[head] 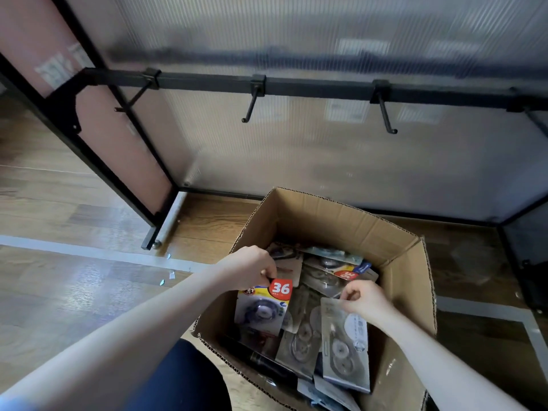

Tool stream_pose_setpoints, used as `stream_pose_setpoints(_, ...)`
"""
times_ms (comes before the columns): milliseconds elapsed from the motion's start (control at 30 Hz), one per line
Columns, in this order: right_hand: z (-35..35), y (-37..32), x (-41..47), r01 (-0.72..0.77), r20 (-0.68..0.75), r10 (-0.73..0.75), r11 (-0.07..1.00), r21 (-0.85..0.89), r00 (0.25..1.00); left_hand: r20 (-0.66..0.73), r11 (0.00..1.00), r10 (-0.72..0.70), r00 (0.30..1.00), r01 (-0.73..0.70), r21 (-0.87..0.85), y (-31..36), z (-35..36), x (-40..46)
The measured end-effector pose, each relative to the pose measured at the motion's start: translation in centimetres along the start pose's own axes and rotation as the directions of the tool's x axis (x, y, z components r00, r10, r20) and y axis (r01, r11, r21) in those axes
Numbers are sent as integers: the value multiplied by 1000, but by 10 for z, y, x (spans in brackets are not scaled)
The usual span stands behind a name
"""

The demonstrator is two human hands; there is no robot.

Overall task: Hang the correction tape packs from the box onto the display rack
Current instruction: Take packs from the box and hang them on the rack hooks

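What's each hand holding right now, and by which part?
Left hand pinches the red-labelled pack by its top edge; right hand pinches the grey pack at its top.

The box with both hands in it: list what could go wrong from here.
1. The left hand and right hand each pinch only the top edge of a correction tape pack; a pack may slip back into the cardboard box.
2. Packs lie overlapped, so lifting one could drag neighbours.
3. The rack hooks are thin; a small hang hole may miss them.
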State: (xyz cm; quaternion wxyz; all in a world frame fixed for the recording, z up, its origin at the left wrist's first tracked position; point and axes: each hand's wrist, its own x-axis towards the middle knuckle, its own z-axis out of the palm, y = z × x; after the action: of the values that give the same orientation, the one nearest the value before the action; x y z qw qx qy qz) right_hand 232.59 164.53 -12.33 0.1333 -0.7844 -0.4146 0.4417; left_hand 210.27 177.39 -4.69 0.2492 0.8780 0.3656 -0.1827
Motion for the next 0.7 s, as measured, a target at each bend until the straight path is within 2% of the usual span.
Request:
stream_pose_setpoints(133, 2, -21, -14, 90, 102, -60, 942, -324, 993, -64, 1000, 27, 998, -28, -9, 7, -19, -11)
stream_pose_setpoints(200, -1, -34, -19, 127, 115, -88, 910, -394, 989, -103, 999, 46, 994, -46, 1, 9, -32, -18)
stream_pose_setpoints(333, -28, -75, -34, 220, 84, -204, 865, -452, 975, -204, 999, 41, 978, -35, 36, 10, -63, -35)
stream_pose_setpoints(433, -58, -106, -45, 282, 2, -311, 859, -427, 950, -262, 999, 30, 965, -18, 48, 10, -91, -48)
stream_pose_setpoints(700, -124, -196, -82, 399, -198, -528, 795, -457, 826, -427, 996, 27, 904, 13, 90, 7, -176, -90)
